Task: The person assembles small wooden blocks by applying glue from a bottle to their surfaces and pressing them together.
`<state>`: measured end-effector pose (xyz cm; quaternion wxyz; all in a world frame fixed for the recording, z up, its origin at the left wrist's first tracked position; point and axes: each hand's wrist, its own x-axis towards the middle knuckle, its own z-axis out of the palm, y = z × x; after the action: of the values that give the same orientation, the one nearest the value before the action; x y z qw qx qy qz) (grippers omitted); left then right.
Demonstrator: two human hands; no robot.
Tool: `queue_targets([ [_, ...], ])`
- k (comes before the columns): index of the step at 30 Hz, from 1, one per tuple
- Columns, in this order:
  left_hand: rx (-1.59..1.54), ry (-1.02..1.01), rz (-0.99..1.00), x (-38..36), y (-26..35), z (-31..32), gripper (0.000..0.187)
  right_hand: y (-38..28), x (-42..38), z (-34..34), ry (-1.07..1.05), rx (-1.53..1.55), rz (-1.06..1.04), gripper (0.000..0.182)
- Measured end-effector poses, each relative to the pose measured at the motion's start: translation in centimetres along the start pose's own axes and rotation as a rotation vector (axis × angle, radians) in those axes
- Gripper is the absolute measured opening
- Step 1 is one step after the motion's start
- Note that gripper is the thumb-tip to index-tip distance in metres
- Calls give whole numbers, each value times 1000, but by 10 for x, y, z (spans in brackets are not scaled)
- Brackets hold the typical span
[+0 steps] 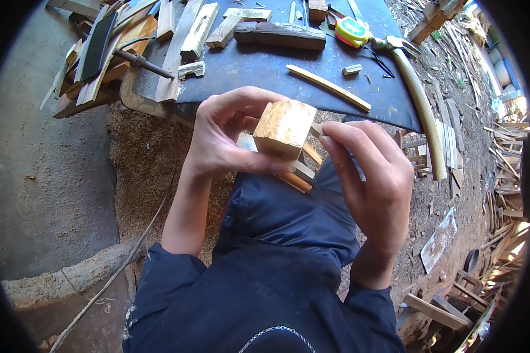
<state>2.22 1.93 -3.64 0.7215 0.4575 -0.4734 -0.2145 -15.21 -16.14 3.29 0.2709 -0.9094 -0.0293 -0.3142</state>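
Note:
My left hand [222, 134] is wrapped round a squared wooden block [285, 121], its pale end facing up toward me. From the right, my right hand [372, 176] pinches a small thin piece [316, 129] between thumb and fingertips, close against the side of the block. Most of that piece is hidden by the fingers, and I cannot tell what it is. Below the block, light wooden strips [295, 182] and a grey strip [303, 171] show over my lap, partly covered by the left hand and the block.
On the blue-topped table [241, 76] ahead lie a dark wooden mallet [280, 36], a tape measure [352, 32], a claw hammer [417, 94], a thin stick [328, 88] and several offcuts. Stacked boards [115, 50] with a phone [99, 46] stand left. Wood scraps cover the ground at right.

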Motion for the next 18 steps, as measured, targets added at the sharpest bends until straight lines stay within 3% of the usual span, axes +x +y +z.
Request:
queue_targets([
  [13,18,-21,-33,0,-1,-1,78,1,6,1,-24,-59,-35,15],
  [18,55,47,41,2,-2,6,70,7,6,3,-22,-33,-41,16],
])
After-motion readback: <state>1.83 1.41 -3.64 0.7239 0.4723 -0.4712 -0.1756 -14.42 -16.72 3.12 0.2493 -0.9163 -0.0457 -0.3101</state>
